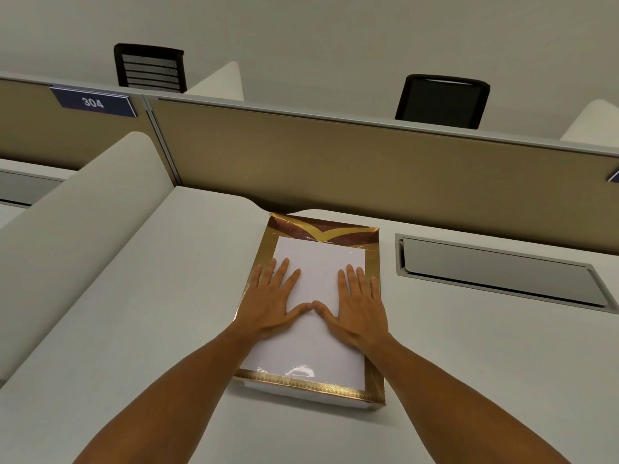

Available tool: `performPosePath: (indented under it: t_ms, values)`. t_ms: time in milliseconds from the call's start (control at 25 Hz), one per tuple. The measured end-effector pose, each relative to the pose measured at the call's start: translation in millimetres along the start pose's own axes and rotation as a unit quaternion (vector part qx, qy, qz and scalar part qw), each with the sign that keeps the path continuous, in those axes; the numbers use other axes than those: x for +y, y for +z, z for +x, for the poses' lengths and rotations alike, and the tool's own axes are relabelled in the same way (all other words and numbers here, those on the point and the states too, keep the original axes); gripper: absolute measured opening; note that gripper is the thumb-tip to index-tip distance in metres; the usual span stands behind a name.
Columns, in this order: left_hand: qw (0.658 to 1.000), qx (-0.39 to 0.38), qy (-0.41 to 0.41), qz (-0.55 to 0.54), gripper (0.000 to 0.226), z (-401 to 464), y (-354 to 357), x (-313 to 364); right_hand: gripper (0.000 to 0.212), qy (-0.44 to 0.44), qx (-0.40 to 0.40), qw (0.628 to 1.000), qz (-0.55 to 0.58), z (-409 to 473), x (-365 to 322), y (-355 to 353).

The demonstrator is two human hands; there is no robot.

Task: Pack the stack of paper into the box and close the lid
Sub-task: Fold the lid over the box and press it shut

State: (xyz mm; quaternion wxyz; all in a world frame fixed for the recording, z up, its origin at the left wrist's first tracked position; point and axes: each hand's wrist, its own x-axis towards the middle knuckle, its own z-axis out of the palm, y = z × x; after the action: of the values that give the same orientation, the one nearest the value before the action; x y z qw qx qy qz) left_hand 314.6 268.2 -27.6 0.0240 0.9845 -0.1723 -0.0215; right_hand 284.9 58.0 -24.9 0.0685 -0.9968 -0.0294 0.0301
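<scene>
**Both palms flat on the closed gold-edged box**

Two bare forearms reach in from the near edge of the desk (pixel 134 329). The left hand (pixel 273 298) and the right hand (pixel 356 304) lie palm-down on the lid (pixel 318 252), fingers spread and released, grasping nothing; the two thumb tips meet near the middle. The left fingers reach the lid's left gold border, and the right hand's outer fingers lie along the right one.

The box (pixel 335 398) sits flat on the desk, a white side wall showing under the lid's near patterned gold edge. The lid has a clear glossy window framed in gold, with a brown and gold band at its far end; white paper (pixel 311 349) shows through the window, inside the box.

To the right, a grey cable hatch (pixel 495 272) is set into the desk. Beyond stands a tan partition (pixel 335 162) with a "304" label (pixel 93 102), and two black chairs behind it.
</scene>
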Motion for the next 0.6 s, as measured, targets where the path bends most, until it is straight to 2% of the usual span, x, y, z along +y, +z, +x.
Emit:
performPosePath:
  t_ms: [360,600]
  values:
    - [1.0,0.006,0.005,0.002,0.097,-0.1,5.5,0.7,0.112,-0.001,0.009,1.0,-0.017,-1.4,-0.2,3.3]
    - [1.0,-0.005,-0.002,0.0,0.1,-3.0,-1.5,7.0,0.112,0.004,-0.012,1.0,-0.007,-5.7,-1.4,-5.5]
